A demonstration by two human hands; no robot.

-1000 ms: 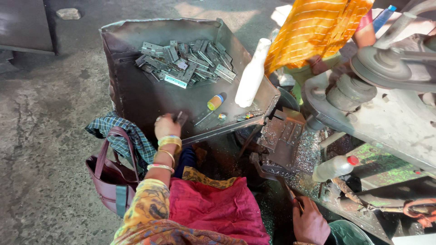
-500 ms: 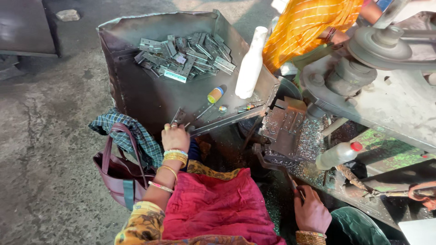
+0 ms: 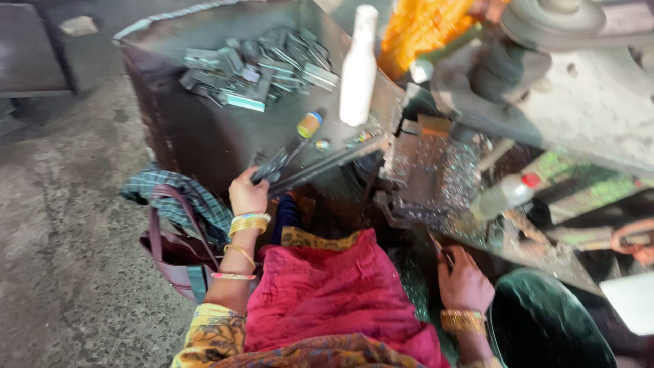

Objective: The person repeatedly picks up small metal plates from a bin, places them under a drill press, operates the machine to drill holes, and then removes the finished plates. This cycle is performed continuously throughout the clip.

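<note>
Here the left hand [image 3: 248,194] grips flat metal pieces [image 3: 271,166]; the right hand [image 3: 464,281] pinches a thin tool [image 3: 440,249].

The left hand [image 3: 248,194] grips a few flat dark metal strips [image 3: 271,165] at the near edge of a grey metal worktop [image 3: 204,129], where a heap of grey metal pieces [image 3: 259,67], a white plastic bottle [image 3: 359,68] and a screwdriver with an orange and blue handle [image 3: 308,127] also rest. The right hand [image 3: 464,281] pinches a thin tool [image 3: 443,253] beside a grimy press machine [image 3: 518,136], close to a clear bottle with a red cap [image 3: 504,195] and a dark green tub [image 3: 545,327]. A maroon handbag [image 3: 174,249] with a checked cloth [image 3: 180,197] sits on the concrete floor [image 3: 61,225] by the left arm.
</note>
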